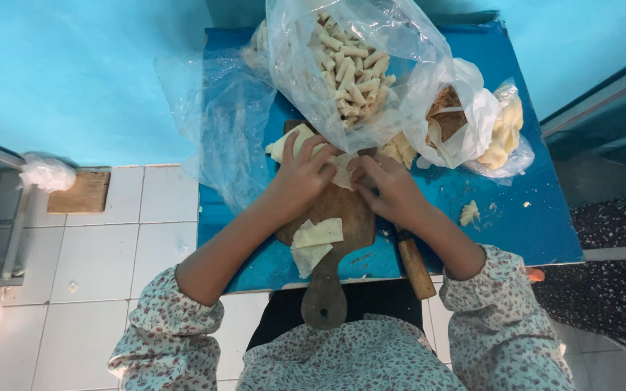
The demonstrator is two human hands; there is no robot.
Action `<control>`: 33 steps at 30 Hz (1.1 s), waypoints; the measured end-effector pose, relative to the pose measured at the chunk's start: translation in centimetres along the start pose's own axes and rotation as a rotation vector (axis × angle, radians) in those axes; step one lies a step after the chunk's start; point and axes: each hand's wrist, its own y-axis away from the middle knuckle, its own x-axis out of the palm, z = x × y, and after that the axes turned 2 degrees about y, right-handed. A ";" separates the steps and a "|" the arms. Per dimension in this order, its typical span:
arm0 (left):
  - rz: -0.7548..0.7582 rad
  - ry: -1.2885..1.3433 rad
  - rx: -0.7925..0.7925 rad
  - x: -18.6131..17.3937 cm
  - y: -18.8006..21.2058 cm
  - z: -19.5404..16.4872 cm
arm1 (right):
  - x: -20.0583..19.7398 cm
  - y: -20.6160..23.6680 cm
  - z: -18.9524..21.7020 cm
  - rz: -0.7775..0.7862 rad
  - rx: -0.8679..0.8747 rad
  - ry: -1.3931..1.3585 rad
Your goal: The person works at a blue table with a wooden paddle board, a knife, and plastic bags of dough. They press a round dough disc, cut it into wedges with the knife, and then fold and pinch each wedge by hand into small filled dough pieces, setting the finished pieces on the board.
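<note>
My left hand [302, 172] and my right hand [387, 187] meet over the far end of a wooden cutting board [342, 217], both pinching a pale dough sheet [341, 171] between the fingertips. Two more pale dough pieces [315, 241] lie on the board nearer to me. Just beyond my hands a clear plastic bag [349, 65] holds several finished pale rolls. A wooden-handled knife [416, 266] lies beside my right forearm, its blade hidden under the arm.
The board rests on a small blue table [523, 210]. A white bag of brown filling [449, 116] and a clear bag of yellowish pieces [505, 134] sit at the right. An empty clear bag [219, 116] drapes the left edge. White tiled floor lies left, with a wooden block [80, 192].
</note>
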 end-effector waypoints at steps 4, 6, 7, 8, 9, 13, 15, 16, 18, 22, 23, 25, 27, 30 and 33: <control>-0.003 -0.068 0.049 0.3 0.1 -0.2 | -0.3 0.0 0.1 -0.006 -0.045 0.058; -0.002 -0.047 0.051 0.0 0.2 -0.6 | -0.5 0.1 0.5 -0.024 -0.034 0.083; -0.011 -0.035 0.050 -0.1 0.2 -0.7 | -0.6 0.1 0.7 -0.032 -0.027 0.095; -0.018 -0.022 0.047 -0.3 0.1 -0.7 | -0.7 0.3 1.0 -0.022 -0.041 0.071; -0.025 -0.011 0.043 -0.6 0.1 -0.7 | -0.8 0.5 1.3 -0.011 -0.056 0.045; -0.050 0.057 -0.026 -1.8 0.0 -0.1 | -0.3 1.2 2.5 0.235 -0.111 -0.382; -0.088 0.054 -0.061 -2.5 -0.2 0.2 | 0.6 1.6 3.2 0.257 -0.142 -0.328; -0.108 0.054 -0.075 -2.8 -0.4 0.2 | 0.9 1.7 3.3 0.267 -0.159 -0.299; -0.146 0.059 -0.102 -3.3 -0.7 0.1 | 1.3 1.8 3.2 0.279 -0.110 -0.338; -0.106 0.408 -0.198 -4.5 -1.2 -0.3 | 1.4 1.8 2.3 0.197 -0.085 -0.430; -0.051 0.554 -0.260 -4.8 -1.3 -0.4 | 1.2 1.7 1.9 0.193 -0.050 -0.450; 0.073 0.755 -0.328 -5.2 -1.6 -0.8 | 0.3 1.6 0.9 0.184 0.020 -0.490; 0.209 0.863 -0.336 -5.4 -2.0 -1.0 | -0.1 1.4 0.4 0.130 0.080 -0.536; 0.473 0.672 -0.289 -5.7 -1.7 -1.8 | -0.6 1.1 -0.1 0.040 0.153 -0.528; 0.428 0.527 -0.119 -5.2 -1.4 -2.6 | -1.0 1.0 -0.2 -0.012 0.161 -0.521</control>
